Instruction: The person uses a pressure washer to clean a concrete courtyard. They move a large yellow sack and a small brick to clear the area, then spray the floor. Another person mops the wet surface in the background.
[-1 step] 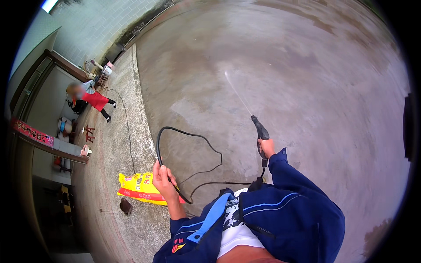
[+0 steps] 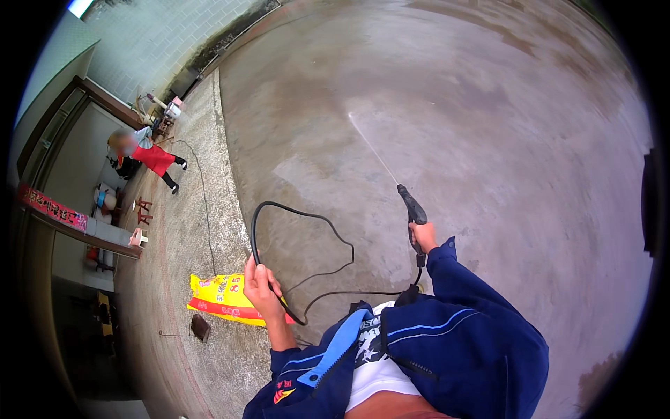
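My right hand [image 2: 423, 237] is wrapped round the grip of a black pressure washer gun [image 2: 410, 204], pointed forward and slightly left. A thin white jet of water [image 2: 372, 148] leaves its nozzle and strikes the wet concrete ahead. From the grip's lower end a black hose [image 2: 303, 211] runs back near my jacket and loops on the left. My left hand [image 2: 262, 288] is closed on that hose, fingers pinched round it at about waist height. Part of the hose is hidden behind my left hand.
A yellow and red bag [image 2: 223, 292] lies left of my left hand, beside a brown dustpan-like object [image 2: 200, 328]. Along the pebbled strip [image 2: 188, 237] runs a thin dark cord [image 2: 204, 188]. Farther off, a person in a red apron [image 2: 155, 159] stands near a wooden stool [image 2: 144, 211] and doorways.
The gun's nozzle has turned slightly left, and the jet's far end has shifted left across the concrete. My left hand stays on the hose.
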`<action>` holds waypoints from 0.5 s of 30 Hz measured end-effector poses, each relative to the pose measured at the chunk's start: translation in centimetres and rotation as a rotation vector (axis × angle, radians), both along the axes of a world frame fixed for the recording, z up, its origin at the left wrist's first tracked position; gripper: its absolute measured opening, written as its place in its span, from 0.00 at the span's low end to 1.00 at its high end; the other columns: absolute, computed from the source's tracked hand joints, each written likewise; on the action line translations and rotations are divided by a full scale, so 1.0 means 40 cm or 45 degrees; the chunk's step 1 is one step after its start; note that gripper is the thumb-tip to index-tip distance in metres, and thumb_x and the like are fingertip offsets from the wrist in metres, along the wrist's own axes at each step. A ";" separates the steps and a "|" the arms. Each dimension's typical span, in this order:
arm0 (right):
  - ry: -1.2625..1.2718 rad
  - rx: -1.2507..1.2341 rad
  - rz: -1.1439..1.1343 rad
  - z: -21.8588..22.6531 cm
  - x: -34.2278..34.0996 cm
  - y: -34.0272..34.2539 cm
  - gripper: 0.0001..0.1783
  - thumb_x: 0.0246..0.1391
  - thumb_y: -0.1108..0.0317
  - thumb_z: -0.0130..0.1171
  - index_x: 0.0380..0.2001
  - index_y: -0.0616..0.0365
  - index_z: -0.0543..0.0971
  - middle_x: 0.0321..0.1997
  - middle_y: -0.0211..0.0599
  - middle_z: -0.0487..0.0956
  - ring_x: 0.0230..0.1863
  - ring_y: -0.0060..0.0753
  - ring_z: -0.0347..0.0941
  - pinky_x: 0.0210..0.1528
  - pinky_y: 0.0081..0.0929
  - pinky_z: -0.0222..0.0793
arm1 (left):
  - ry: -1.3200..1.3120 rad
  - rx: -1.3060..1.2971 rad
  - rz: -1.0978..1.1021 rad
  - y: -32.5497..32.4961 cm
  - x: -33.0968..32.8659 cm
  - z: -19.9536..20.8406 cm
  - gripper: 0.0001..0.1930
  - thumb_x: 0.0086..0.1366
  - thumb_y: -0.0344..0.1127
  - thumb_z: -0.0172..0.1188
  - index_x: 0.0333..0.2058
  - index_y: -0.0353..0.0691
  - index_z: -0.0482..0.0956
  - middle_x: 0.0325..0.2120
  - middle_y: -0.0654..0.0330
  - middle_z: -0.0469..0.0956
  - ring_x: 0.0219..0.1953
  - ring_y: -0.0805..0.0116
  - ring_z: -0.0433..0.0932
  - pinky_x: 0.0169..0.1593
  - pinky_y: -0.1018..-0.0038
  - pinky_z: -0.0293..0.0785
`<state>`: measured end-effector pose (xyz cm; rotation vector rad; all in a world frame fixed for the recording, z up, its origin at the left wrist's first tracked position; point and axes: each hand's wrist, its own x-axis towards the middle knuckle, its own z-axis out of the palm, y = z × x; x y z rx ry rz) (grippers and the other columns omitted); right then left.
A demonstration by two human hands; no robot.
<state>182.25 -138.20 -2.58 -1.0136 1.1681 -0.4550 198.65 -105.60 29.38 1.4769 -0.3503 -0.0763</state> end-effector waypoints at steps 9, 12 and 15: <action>0.002 0.063 0.044 -0.025 0.084 0.050 0.10 0.51 0.70 0.60 0.19 0.60 0.74 0.13 0.32 0.70 0.11 0.27 0.66 0.14 0.29 0.61 | 0.020 0.051 0.082 0.001 0.021 -0.006 0.18 0.72 0.30 0.50 0.58 0.31 0.71 0.20 0.67 0.66 0.13 0.84 0.58 0.15 0.86 0.53; -0.013 0.093 -0.002 -0.025 0.105 0.033 0.11 0.52 0.70 0.60 0.19 0.60 0.74 0.13 0.31 0.70 0.11 0.27 0.66 0.13 0.29 0.61 | 0.040 0.044 0.084 -0.006 0.046 -0.011 0.18 0.72 0.30 0.50 0.58 0.31 0.71 0.20 0.67 0.66 0.13 0.85 0.58 0.15 0.86 0.53; 0.079 -0.010 0.008 -0.028 0.115 0.029 0.12 0.52 0.70 0.60 0.18 0.60 0.74 0.13 0.32 0.71 0.11 0.27 0.66 0.13 0.29 0.61 | 0.052 0.040 0.086 0.001 0.088 -0.019 0.18 0.72 0.30 0.51 0.58 0.31 0.71 0.20 0.67 0.67 0.13 0.85 0.58 0.15 0.86 0.53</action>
